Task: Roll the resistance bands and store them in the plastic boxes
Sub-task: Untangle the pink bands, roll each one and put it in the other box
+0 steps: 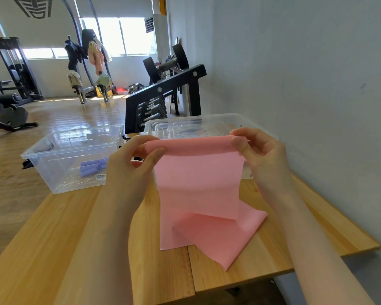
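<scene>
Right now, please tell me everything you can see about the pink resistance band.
The pink resistance band is a wide, flat strip of thin, matte, rubbery-looking material. Its top end is turned over into a small beginning roll, held up in the air. The left hand pinches the roll's left end and the right hand pinches its right end. From there the band hangs down, and its lower part lies folded on the wooden table, in front of the clear plastic boxes.
</scene>
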